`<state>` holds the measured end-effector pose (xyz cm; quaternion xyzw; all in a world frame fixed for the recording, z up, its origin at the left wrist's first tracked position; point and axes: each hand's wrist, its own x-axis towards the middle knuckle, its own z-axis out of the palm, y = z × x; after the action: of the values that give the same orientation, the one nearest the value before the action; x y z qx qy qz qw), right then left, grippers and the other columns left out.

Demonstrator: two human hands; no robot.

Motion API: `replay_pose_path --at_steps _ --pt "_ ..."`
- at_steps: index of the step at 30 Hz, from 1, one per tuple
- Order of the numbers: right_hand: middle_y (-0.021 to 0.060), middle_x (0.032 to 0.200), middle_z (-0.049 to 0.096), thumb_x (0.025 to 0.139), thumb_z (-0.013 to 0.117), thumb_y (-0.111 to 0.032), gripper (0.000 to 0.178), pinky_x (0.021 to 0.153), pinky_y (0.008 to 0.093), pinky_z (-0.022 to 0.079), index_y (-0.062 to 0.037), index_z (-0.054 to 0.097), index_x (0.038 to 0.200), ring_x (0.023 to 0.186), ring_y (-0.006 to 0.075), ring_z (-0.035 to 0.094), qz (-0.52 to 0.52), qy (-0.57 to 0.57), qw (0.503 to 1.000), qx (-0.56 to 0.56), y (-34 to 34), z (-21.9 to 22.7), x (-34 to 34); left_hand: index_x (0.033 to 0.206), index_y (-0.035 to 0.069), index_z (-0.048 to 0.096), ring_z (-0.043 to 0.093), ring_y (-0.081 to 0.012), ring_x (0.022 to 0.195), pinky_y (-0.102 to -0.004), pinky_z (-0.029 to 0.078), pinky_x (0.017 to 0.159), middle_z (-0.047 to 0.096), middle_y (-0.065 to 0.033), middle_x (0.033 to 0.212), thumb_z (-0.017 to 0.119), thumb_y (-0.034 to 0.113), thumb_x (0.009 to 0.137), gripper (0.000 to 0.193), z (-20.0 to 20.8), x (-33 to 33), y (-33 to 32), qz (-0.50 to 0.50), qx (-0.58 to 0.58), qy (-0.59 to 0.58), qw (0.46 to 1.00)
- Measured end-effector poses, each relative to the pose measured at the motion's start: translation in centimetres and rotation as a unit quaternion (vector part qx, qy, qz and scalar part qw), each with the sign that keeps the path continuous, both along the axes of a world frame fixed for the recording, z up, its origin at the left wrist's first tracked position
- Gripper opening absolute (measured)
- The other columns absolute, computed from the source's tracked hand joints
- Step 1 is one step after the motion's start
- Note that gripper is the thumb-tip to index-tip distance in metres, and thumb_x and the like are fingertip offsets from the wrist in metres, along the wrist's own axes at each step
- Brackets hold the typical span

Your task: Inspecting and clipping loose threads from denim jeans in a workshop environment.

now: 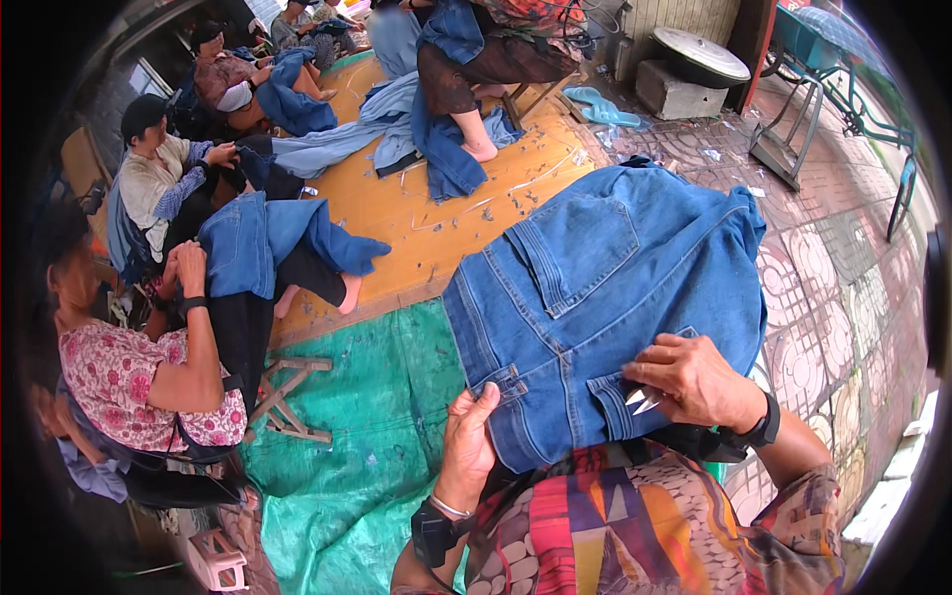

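Over jeans (620, 288) pocket edge (608, 409): right grip (686, 379), scissors (646, 401) apparently.

No words or numbers can be read here, not on the blue jeans (659, 268) or the bright shirt (620, 521).

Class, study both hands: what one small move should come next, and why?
Probably guide the scissors gently to the edge of the pocket beside the right hand. That hand holds them with the blades showing right by the pocket, while the left hand grips the jeans at the waistband. Any loose thread there is too small to make out.
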<state>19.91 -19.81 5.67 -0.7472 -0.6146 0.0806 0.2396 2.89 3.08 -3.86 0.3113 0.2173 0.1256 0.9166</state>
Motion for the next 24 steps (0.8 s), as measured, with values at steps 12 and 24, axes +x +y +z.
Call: replay_pose_path --at_steps 12,24 --pt "0.0109 0.075 0.057 0.062 0.065 0.002 0.023 0.061 0.0382 0.047 -0.0001 0.061 0.085 0.072 0.0298 0.059 -0.029 0.099 0.995 -0.008 0.2 -0.5 -0.7 0.142 -0.002 0.025 0.037 -0.0314 0.132 -0.0472 0.028 0.110 0.036 -0.0164 0.144 0.059 0.052 0.085 0.085 -0.1 -1.3 -0.2 -0.112 -0.160 -0.061 0.979" --pt "0.0113 0.079 0.057 0.073 0.071 -0.007 0.024 0.061 0.0340 0.047 -0.0006 0.059 0.092 0.071 0.0262 0.059 -0.045 0.237 0.970 0.027 2.4 -1.8 -1.3 0.133 -0.001 0.040 0.051 -0.0296 0.118 -0.0453 0.040 0.103 0.052 -0.0141 0.129 0.072 0.037 0.074 0.077 0.3 0.1 -2.5 -0.113 -0.071 -0.010 0.991"
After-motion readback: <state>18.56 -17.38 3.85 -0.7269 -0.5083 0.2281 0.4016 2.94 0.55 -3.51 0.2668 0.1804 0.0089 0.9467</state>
